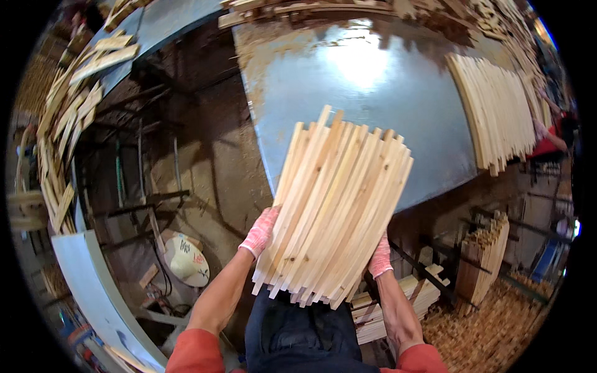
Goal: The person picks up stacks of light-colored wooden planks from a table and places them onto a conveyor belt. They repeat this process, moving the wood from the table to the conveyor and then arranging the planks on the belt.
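The person holds a bundle of sticks (336,211) in front of the near edge of the metal table (429,124), its far end overlapping the tabletop in this view; whether it touches the table cannot be told. The left hand (260,233) and right hand (380,258), both gloved, clamp the bundle from opposite sides; how far the fingers curl underneath is hidden.

Judged from how things lie, the gathering of this bundle looks done: the sticks lie side by side in one batch. Their ends remain uneven, so any evening-up seems unfinished, and the bundle is not yet set down. A row of sticks (497,112) already rests at the table's right side, near a co-worker's arm (550,137). Loose wood (311,9) lies along the table's far edge; how much of it is left to handle cannot be told.
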The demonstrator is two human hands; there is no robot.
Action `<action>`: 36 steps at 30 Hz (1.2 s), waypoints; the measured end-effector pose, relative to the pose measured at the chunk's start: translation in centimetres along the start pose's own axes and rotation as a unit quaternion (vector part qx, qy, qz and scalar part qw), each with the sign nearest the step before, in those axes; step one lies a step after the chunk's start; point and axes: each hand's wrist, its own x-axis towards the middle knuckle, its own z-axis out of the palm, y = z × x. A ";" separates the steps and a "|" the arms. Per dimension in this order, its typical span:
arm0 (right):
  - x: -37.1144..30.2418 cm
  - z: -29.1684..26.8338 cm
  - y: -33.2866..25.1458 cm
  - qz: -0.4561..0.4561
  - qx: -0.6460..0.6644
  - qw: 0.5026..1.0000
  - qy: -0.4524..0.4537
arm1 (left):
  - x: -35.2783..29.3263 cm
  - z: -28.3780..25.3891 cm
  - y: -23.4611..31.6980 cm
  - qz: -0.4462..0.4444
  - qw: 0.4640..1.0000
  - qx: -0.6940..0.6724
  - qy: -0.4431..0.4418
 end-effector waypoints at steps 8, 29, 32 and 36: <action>2.0 -1.7 1.2 0.027 0.016 0.999 -0.036 | -3.3 0.3 3.6 -0.167 0.973 -0.151 0.043; -14.0 31.6 0.5 0.058 -0.207 0.900 -0.380 | -31.5 -16.2 6.7 0.088 0.903 -0.085 0.412; -21.5 36.9 2.9 0.042 -0.286 0.853 -0.434 | -41.9 -17.7 9.4 0.023 0.821 -0.393 0.413; -28.6 45.5 12.0 0.116 -0.329 0.800 -0.488 | -52.3 -23.1 6.2 0.068 0.818 -0.298 0.488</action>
